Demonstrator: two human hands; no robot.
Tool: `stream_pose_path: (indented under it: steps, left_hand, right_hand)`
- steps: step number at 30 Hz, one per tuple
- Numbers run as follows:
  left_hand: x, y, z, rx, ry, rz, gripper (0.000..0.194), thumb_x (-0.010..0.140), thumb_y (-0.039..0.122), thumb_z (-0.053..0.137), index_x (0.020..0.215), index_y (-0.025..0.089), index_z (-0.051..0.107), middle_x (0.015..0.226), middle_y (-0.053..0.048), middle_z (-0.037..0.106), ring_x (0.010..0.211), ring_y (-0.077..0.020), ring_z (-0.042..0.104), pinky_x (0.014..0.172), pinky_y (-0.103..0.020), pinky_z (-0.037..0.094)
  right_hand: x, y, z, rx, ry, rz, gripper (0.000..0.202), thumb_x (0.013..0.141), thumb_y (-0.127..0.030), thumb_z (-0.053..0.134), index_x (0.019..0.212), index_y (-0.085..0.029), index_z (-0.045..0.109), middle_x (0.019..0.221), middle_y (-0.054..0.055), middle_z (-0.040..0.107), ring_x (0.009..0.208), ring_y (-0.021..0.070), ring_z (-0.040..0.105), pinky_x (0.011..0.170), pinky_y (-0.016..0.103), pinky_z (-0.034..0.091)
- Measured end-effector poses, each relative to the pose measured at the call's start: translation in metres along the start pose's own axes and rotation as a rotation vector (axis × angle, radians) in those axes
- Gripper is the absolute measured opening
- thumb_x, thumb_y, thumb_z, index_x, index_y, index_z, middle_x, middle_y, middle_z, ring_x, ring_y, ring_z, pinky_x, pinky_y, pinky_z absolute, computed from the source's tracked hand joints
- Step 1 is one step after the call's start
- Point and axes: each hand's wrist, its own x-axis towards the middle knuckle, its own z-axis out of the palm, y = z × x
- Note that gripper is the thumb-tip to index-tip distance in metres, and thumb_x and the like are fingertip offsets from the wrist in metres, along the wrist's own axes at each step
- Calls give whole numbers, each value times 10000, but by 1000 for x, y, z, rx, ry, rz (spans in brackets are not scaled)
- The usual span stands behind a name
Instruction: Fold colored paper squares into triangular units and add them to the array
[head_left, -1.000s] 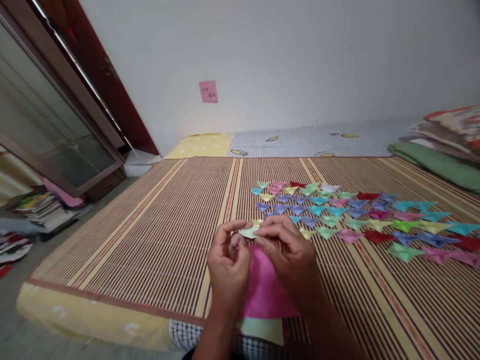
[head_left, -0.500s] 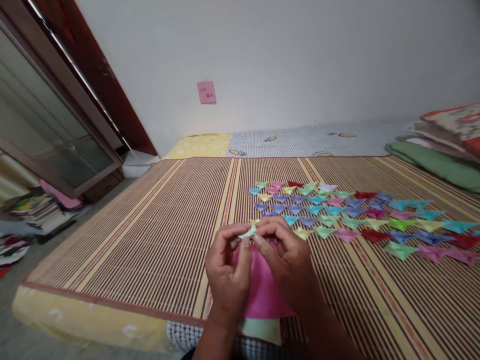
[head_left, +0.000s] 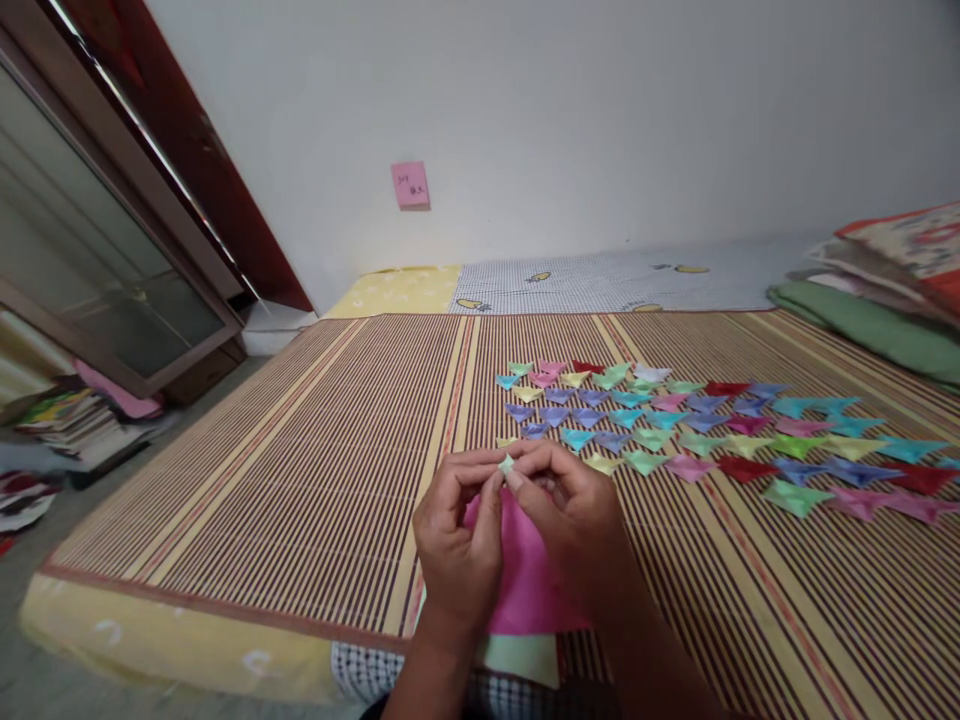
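Observation:
Between the fingertips of both hands is a small piece of pale green folded paper point(head_left: 507, 464), mostly covered by the fingers. My left hand point(head_left: 461, 525) pinches it from the left, thumb against the curled fingers. On the other side my right hand point(head_left: 574, 510) pinches it too, and the fingertips of the two hands almost meet. Below them lies a bright pink paper sheet point(head_left: 529, 580), with a pale green sheet point(head_left: 525, 658) showing under its near edge. Several rows of small folded paper shapes point(head_left: 645, 462) in many colours lie to the right and beyond.
A striped bamboo mat point(head_left: 285, 480) covers the bed. Folded bedding point(head_left: 847, 325) and a patterned cushion point(head_left: 919, 245) are stacked at the far right. A pink note point(head_left: 410, 186) is stuck on the wall. Books point(head_left: 82, 425) are piled beside the bed at left.
The fingers have closed in on the pale green paper, so only a small tip shows now. Both hands stay over the pink sheet; the view has shifted very slightly.

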Motion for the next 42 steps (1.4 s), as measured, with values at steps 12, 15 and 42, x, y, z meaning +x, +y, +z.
stream_pose_path:
  steps: [12,15,42]
  left_hand:
    - [6,1,-3,-239,-111,-311,155,919,181,713,1057,239,756,1021,-46,725,949,-181,730,853,-280,598]
    - [6,-3,-5,-191,-92,-248,134,923,181,710,1019,241,780,986,-45,741,927,-180,722,840,-283,588]
    - [14,-12,-5,-318,12,-633,132,723,230,837,722,143,738,602,-11,729,556,-115,673,566,-192,545]
  right_hand:
    - [6,8,-12,90,17,13,103,857,-188,688,759,-219,681,971,39,705,960,210,678,885,384,515]
    - [7,6,-14,112,2,27,92,847,-189,695,760,-217,694,939,40,706,945,209,672,877,378,521]
    - [13,36,-6,145,-4,190,108,773,-261,734,737,-197,654,638,-17,660,590,135,605,578,266,468]
